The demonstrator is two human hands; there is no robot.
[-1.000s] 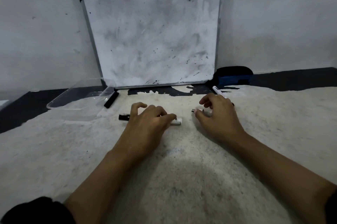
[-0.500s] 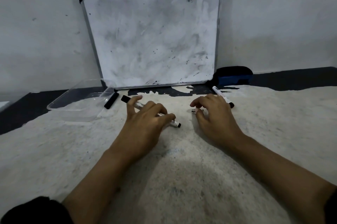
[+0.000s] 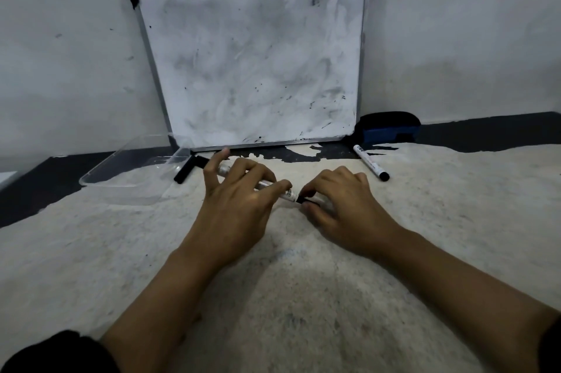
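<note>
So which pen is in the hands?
The middle marker: the left hand grips it, and the right hand pinches its black end. The right marker lies untouched.

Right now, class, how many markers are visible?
3: white marker in the left hand, black marker beside the tray, marker by the eraser; right hand may hide more.

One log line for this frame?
left hand: grips marker | right hand: pinches its black end | second marker: untouched

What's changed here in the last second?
The left hand picked the marker up off the table and tilted it; the right hand moved in and now pinches its black end. Board, tray, eraser and second marker stayed put.
</note>
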